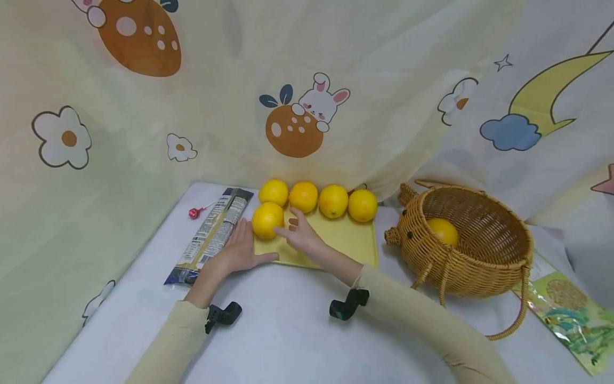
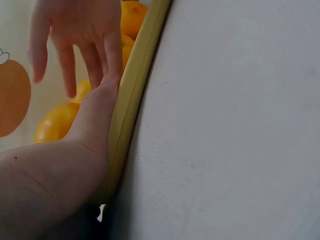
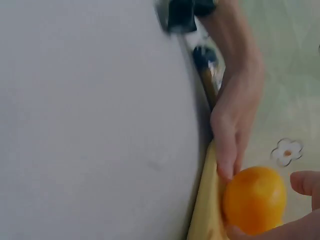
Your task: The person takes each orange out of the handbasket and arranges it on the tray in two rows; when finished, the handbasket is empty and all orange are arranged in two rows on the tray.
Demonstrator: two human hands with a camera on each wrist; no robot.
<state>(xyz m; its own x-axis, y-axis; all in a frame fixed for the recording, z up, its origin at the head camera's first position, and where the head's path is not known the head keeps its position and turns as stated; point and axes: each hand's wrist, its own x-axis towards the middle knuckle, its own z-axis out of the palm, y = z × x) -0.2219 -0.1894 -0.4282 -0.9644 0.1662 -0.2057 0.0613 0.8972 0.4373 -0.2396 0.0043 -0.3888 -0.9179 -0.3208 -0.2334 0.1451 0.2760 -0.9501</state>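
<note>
Sitting near the left end of your yellow tray (image 1: 355,237) is the front orange (image 1: 267,220), right between your two hands and just ahead of the leftmost fruit in the back row of oranges (image 1: 307,197), four in all. Your left hand (image 1: 240,252) is flat and wide, fingers straight along the fruit's left side, thumb stuck out by the tray's near edge; can't tell if the fingertips really touch the peel. Your right hand (image 1: 303,234) is wide too, thumb at the orange and another finger standing off it in the right wrist view, so no proper grip there.

Left of your left hand you've got a long printed packet (image 1: 211,240) lying at a slant, with a red lollipop (image 1: 194,213) just past it. Over on your right there's a wicker basket (image 1: 460,277) with an animal face, one loose orange (image 1: 441,231) inside, and a green packet (image 1: 571,309) beside it. Patterned cloth (image 1: 230,122) hangs behind everything.
</note>
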